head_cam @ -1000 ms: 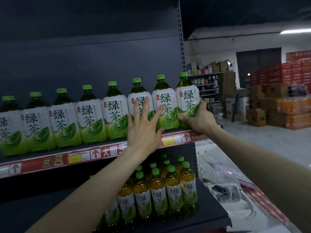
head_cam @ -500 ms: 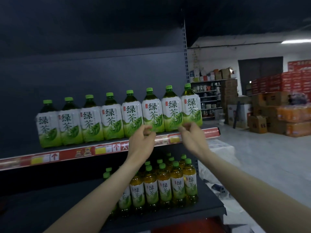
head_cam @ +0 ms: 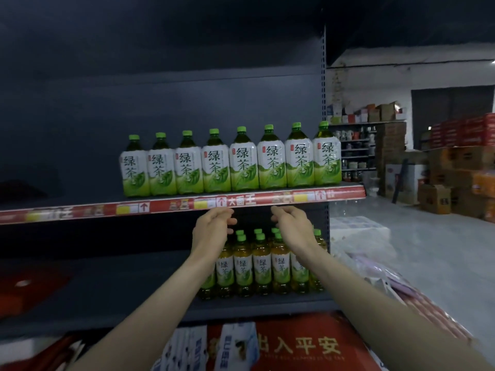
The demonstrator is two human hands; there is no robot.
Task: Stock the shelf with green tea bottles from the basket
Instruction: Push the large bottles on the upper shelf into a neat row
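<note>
Several large green tea bottles with green caps stand in a row on the upper shelf, filling its right half. Smaller green tea bottles are grouped at the right end of the lower shelf. My left hand and my right hand hover just below the upper shelf's red price strip, in front of the small bottles. Both hands hold nothing, with fingers loosely curled and apart. No basket is in view.
The left half of both shelves is bare dark metal. A red box with Chinese characters and white-blue cartons lie below. Stacked cardboard boxes and wrapped white packs stand on the floor at right.
My right hand let go of the rightmost large bottle. Both hands drew back and down from the upper row to below the shelf edge, and the view backed away from the shelf.
</note>
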